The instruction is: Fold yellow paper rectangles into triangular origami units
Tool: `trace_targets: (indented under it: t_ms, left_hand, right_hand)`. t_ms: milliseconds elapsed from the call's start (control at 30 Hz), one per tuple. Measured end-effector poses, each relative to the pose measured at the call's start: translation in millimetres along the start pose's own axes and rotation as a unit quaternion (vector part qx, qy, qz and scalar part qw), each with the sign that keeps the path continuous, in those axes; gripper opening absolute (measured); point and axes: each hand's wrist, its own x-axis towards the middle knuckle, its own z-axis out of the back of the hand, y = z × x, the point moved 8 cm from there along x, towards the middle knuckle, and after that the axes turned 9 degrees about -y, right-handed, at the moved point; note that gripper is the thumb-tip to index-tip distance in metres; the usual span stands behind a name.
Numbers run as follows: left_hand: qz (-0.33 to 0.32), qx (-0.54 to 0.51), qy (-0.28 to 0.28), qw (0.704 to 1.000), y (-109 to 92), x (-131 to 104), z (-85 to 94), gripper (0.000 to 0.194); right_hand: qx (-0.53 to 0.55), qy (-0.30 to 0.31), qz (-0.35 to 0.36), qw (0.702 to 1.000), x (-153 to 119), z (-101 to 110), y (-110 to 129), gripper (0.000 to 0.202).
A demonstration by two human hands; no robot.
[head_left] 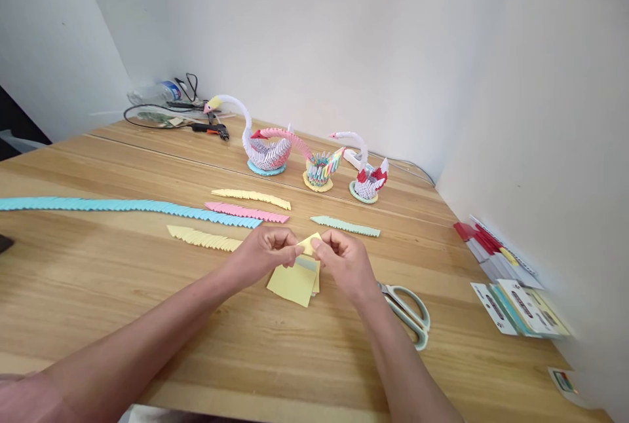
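Between both hands is a small folded piece of yellow paper (308,244). My left hand (268,249) pinches its left end, and my right hand (344,259) pinches the right end with the thumb on top. Just below the hands, a few loose yellow paper squares (292,283) lie stacked on the wooden table (236,357). A chain of folded yellow paper pieces (204,239) runs partly behind my left hand. Scissors (407,312) with pale handles rest beside my right forearm, which hides their blades.
Rows of folded paper in blue (132,205), pink (246,211), yellow (250,197) and green (346,225) lie beyond the hands. Paper swans (268,153) stand farther back. A glue gun (211,129) and bottle (154,93) are at back left; paper packs (521,308) at right.
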Motion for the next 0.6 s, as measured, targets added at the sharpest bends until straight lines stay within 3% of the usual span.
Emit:
trace_targets:
  t_ms: [67,167,233,300,600]
  left_hand:
    - [-0.069,0.086,-0.034,0.993,-7.0,0.5,7.9,0.022]
    - [-0.236,0.207,-0.138,0.939,-31.2,-7.1,21.0,0.015]
    - [-0.336,0.252,-0.15,0.895,-45.2,-16.5,16.2,0.008]
    - [-0.396,0.274,-0.131,0.867,-52.7,-23.4,7.0,0.011]
    - [-0.419,0.294,-0.109,0.852,-54.5,-27.4,-0.4,0.021]
  right_hand:
    - [0.048,-0.001,-0.024,0.999,1.1,1.5,-2.0,0.027]
    - [0.12,0.002,-0.062,0.991,1.9,2.7,-5.5,0.028]
    - [0.146,0.012,-0.076,0.986,1.5,1.5,-6.7,0.028]
    - [0.155,0.023,-0.084,0.984,0.5,-0.3,-7.3,0.028]
    - [0.131,0.085,-0.087,0.984,-2.6,-6.2,-6.0,0.027]
